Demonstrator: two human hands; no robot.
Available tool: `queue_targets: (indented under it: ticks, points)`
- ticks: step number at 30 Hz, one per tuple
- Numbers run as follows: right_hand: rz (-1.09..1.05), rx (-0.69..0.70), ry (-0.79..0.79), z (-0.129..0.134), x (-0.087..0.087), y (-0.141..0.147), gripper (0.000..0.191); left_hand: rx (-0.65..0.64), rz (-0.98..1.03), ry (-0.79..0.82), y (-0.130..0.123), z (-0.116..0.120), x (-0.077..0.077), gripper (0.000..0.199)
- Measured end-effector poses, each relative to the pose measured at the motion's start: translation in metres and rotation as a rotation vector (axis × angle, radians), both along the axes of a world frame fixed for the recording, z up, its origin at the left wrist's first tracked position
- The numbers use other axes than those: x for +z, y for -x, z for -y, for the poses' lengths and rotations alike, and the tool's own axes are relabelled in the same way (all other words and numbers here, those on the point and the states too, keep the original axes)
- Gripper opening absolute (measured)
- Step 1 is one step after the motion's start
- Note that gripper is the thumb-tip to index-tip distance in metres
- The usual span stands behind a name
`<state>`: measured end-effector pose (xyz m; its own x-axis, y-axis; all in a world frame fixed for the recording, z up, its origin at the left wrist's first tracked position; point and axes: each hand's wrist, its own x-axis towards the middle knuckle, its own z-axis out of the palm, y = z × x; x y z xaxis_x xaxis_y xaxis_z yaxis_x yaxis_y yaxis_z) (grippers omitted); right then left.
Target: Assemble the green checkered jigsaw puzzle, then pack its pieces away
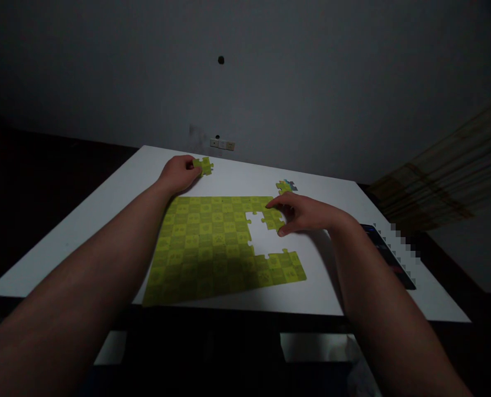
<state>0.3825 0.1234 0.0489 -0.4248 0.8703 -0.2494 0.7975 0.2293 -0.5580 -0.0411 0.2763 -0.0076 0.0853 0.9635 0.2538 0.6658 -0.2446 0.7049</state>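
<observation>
**Left hand pinches a lime-green jigsaw piece; right hand spreads over the jigsaw mat**

The left hand is pressed together around one side of the piece, thumb and fingers closed on it; the piece juts out past the fingertips, beyond the far edge of the jigsaw mat and well left of the gap; whether it touches the white desk or hangs just above it, I cannot tell. The right hand is spread, its fingers reaching over a small cluster of interlocked pieces at the gap's right side; the thumb sits at the lower end of that cluster; no firm pinch shows, though the hand hides part of the pieces beneath it. The mat lies flat on the desk, its checked green squares printed with small motifs; a large notch cuts into its right side, with white desk showing through. Just past the right fingers, a little heap of loose pieces, one bluish, lies on the desk; further right, near the desk's edge, lies a dark tablet, partly pixelated; a wall switch plate sits behind the desk.
</observation>
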Motion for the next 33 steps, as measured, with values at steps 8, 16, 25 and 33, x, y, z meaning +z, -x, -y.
queue_targets:
  ticks: [8,16,25,33]
  points:
    - [0.067,0.012,-0.040,0.002,-0.001,0.010,0.080,0.003,0.022,0.014,0.001,0.000,0.000,0.026]
    - [0.067,-0.039,-0.034,0.001,-0.008,0.014,0.081,-0.004,0.032,0.024,0.000,0.001,0.002,0.025]
    - [0.080,-0.022,-0.032,0.001,-0.003,0.015,0.074,0.012,-0.042,0.002,0.000,0.000,0.000,0.021]
    - [0.068,-0.028,-0.067,0.006,-0.002,0.018,0.072,0.015,-0.048,-0.003,-0.005,0.005,0.006,0.019]
